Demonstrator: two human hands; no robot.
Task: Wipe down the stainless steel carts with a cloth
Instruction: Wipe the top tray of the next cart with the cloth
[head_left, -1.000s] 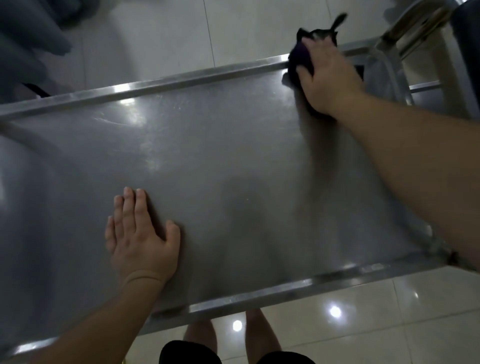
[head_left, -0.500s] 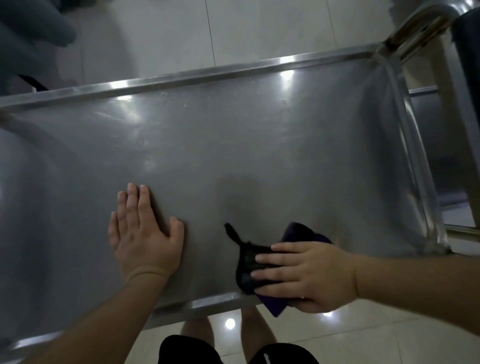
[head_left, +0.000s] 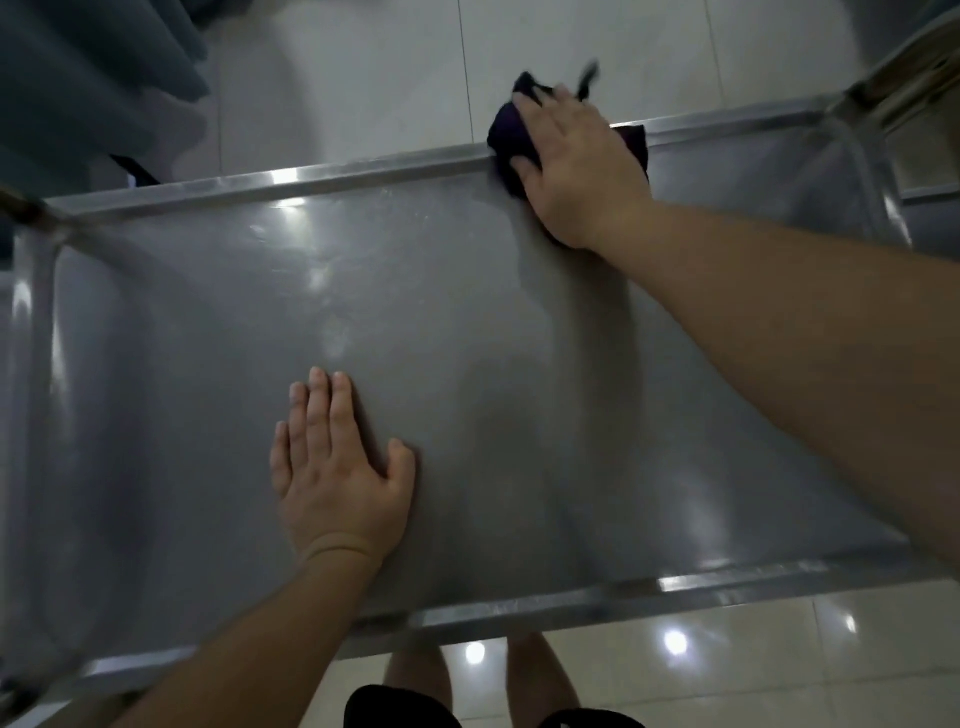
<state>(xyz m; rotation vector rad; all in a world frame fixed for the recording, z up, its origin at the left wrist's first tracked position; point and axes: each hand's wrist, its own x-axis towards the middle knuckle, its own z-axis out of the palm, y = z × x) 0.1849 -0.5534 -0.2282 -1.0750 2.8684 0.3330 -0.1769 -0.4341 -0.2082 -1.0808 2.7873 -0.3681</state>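
Observation:
The stainless steel cart top (head_left: 467, 322) fills most of the view, with raised rims at its far and near edges. My right hand (head_left: 571, 166) presses a dark purple cloth (head_left: 506, 132) against the far rim, right of centre; part of the cloth hangs over the edge. My left hand (head_left: 337, 467) lies flat on the cart top near the front edge, fingers together, holding nothing.
Cart frame tubes rise at the far right (head_left: 862, 119) and at the left end (head_left: 31, 322). White glossy floor tiles (head_left: 363, 78) surround the cart. Grey fabric (head_left: 78, 78) hangs at the top left. My bare legs (head_left: 519, 680) stand below the near rim.
My right hand swept the cloth from the near rim back across the surface to the far rim. My left hand stayed flat in place.

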